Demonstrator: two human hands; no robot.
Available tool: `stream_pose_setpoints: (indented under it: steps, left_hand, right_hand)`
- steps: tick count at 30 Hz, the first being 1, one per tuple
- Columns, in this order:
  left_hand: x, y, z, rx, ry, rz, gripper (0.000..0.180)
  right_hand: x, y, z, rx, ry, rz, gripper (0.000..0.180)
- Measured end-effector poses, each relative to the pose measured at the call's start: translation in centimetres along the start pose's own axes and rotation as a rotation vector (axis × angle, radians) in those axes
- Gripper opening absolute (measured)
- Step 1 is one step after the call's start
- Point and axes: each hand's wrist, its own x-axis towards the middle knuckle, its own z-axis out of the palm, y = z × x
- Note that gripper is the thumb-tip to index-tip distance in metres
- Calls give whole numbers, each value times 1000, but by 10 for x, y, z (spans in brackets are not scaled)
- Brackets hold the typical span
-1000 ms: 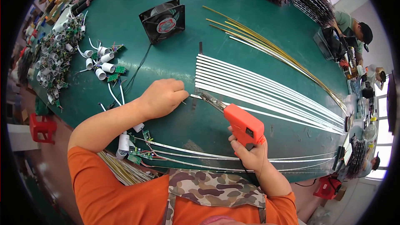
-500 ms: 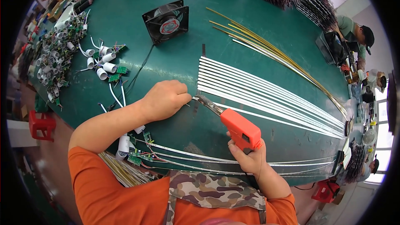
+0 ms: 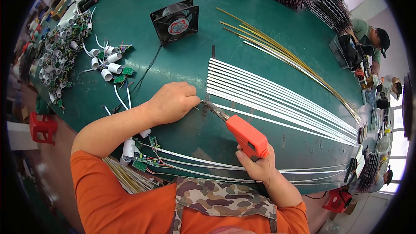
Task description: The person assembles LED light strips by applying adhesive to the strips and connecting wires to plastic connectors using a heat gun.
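My right hand [image 3: 258,167] is wrapped round the handle of a red soldering gun [image 3: 248,135], whose dark metal barrel points up and left. Its tip almost meets the fingertips of my left hand [image 3: 173,102], which are pinched together. A short thin pale end sticks out below those fingers; what they hold is too small to name. Close beyond the tip, a row of white LED strips [image 3: 268,97] lies side by side on the green table [image 3: 182,147]. One strip [image 3: 255,118] sits apart, nearer to me, with its left end by the barrel.
A black fan [image 3: 177,25] stands behind my left hand. White cylinders with green circuit boards [image 3: 113,68] lie to the left, beside a larger pile [image 3: 56,63]. Yellow strips [image 3: 277,43] lie farther back. Wired strips [image 3: 208,164] run close to my body. A person [image 3: 368,39] works at far right.
The soldering gun has tilted and shifted slightly left, its body a little lower. My left hand keeps its pinch, nearly in the same place.
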Motion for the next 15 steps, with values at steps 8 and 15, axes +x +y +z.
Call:
stream_pose_setpoints:
  steps: [8,15]
  left_hand:
    - [1,0,0,-5,-1,0,14]
    - [2,1,-1,-8,8,-3,7]
  right_hand:
    - [-4,-2,-10,45,21,50,35]
    - [-8,3,-13,29,16,11,40]
